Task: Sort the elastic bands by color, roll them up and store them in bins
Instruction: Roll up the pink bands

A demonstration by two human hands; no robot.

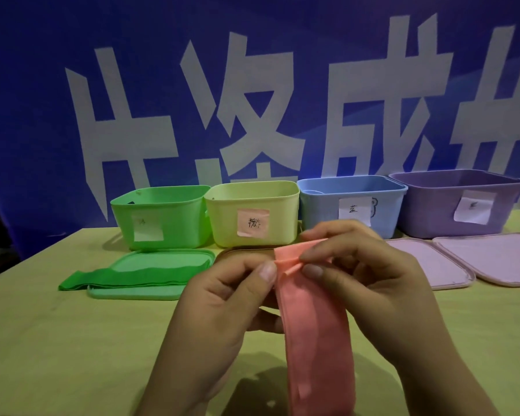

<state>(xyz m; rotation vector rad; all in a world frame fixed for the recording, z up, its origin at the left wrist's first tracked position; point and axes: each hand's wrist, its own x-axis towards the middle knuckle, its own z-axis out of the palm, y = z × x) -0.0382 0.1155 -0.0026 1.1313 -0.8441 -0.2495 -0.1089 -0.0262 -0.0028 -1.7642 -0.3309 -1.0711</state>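
- pink band: flat, wide strip, salmon-pink, matte, soft folds; far end creased over into a small first fold
- long axis runs near-to-far, from bottom edge of view up to the fingertips; folded end points away toward the bins, tail hangs toward the person and leaves the view
- held above the surface, centre foreground, in front of the yellow bin
- left hand: thumb and fingers closed in a pinch on left edge of band's far end
- right hand: thumb and forefinger closed in a pinch on right edge of the fold, other fingers curled behind it
- green band: flat, long axis left-right, lying across the green lid, left end reaching onto the surface
- bins in a row at the back, left to right: green bin, yellow, blue bin, purple bin; each has a paper label, all open
- two pale purple lids flat on the surface at right, in front of blue and purple bins
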